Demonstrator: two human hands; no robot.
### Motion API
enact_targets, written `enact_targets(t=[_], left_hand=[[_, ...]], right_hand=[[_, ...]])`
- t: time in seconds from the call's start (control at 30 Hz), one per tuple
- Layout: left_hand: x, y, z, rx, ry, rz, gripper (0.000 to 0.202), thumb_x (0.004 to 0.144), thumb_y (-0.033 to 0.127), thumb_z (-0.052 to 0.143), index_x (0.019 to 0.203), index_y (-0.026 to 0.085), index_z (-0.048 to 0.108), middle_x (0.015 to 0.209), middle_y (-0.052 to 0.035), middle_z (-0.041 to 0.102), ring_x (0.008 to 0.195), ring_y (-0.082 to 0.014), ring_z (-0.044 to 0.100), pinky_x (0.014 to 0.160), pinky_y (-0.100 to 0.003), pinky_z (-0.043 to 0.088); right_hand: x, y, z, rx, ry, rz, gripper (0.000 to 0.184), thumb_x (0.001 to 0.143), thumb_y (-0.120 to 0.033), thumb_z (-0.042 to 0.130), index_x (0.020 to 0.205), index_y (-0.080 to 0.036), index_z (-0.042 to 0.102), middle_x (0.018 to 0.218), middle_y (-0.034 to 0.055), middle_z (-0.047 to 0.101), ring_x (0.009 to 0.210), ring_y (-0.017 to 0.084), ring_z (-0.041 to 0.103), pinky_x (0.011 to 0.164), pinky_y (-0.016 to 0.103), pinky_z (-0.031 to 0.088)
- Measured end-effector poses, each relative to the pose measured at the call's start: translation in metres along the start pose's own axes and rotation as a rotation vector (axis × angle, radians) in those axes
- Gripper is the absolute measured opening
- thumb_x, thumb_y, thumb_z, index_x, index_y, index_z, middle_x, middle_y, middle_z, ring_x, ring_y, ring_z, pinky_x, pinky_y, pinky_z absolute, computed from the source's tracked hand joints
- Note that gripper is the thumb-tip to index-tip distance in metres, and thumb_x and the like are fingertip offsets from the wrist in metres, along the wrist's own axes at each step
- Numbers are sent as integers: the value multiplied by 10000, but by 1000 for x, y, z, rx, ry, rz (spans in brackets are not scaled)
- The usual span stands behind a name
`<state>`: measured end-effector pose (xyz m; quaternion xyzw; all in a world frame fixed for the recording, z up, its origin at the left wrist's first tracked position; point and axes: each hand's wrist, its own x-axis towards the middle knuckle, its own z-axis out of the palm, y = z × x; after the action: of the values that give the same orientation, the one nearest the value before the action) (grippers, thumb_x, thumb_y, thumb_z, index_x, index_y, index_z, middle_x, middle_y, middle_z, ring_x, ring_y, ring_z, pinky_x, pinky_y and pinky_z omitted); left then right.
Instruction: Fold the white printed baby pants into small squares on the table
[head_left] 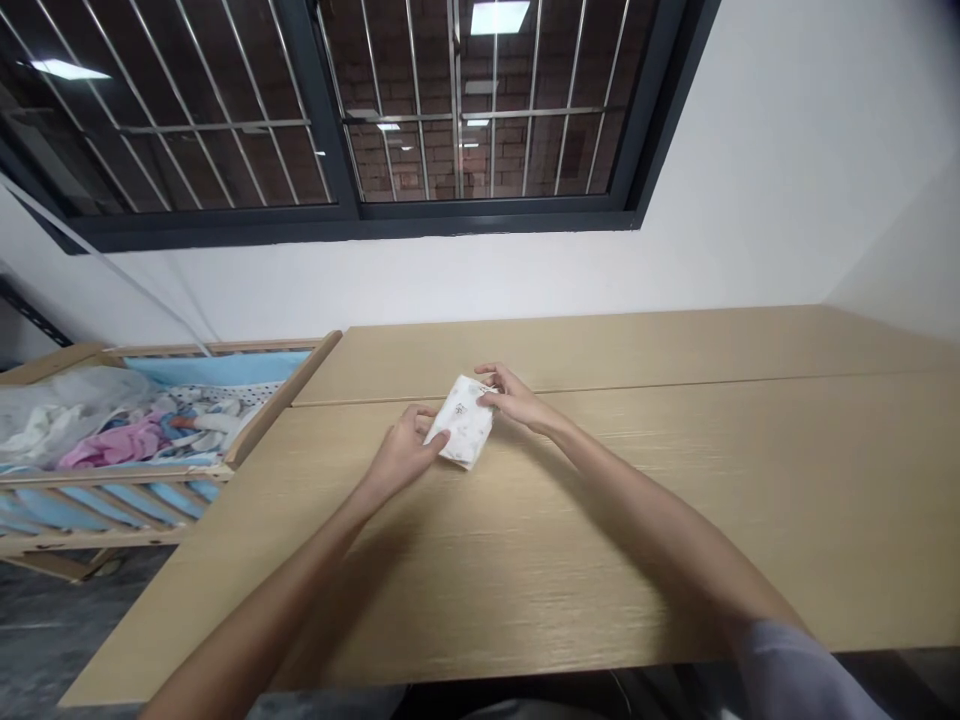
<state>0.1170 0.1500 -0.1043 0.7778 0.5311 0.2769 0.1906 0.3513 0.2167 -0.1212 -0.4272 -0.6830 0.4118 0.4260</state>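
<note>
A small folded white cloth (pixel 463 420) with a faint print lies on the light wood table (pixel 600 560), near the seam across its top. My left hand (pixel 405 450) pinches the cloth's lower left edge, with the fingers resting on top. My right hand (pixel 514 398) holds its upper right corner between thumb and fingers. The two hands are apart, with the cloth between them. The part of the cloth under my fingers is hidden.
A wooden crib (pixel 277 400) with blue padding and heaped clothes (pixel 112 440) stands against the table's left side. A barred window (pixel 322 120) is set in the white wall (pixel 750 200) behind the table.
</note>
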Motion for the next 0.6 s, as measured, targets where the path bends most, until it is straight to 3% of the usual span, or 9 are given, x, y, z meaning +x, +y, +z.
enact_targets(t=[0.1,0.33,0.47,0.6], left_hand=[[-7,-2,9,-67,-108,-160,510,877,442,605,1266,156,437,769,-3,702,688,-206,686,607,-288,493],[-13,-13,31,216,-154,-188,407,896,448,581,1188,174,507,929,-94,708,853,-286,697,683,-347,476],[-29,9,31,465,-94,-122,386,953,456,491,1130,126,582,1007,-189,686,977,-380,654,813,-462,461],[-58,32,42,747,-3,157,480,982,470,437,1192,77,615,1125,-213,661,1030,-369,617,849,-477,475]], right_hand=[[1,-2,0,-36,-39,108,596,760,-287,705,1299,-216,463,1155,75,568,886,183,621,701,289,535],[6,36,20,-169,-96,151,550,752,-275,786,1214,-171,505,1148,85,587,883,172,607,720,291,527],[4,31,19,-389,-115,-26,460,817,-274,747,1215,-137,559,1207,134,601,1082,240,601,930,385,512],[-15,2,20,-571,-234,-328,466,982,-352,557,1410,-176,505,1466,157,492,1358,282,458,1148,471,353]])
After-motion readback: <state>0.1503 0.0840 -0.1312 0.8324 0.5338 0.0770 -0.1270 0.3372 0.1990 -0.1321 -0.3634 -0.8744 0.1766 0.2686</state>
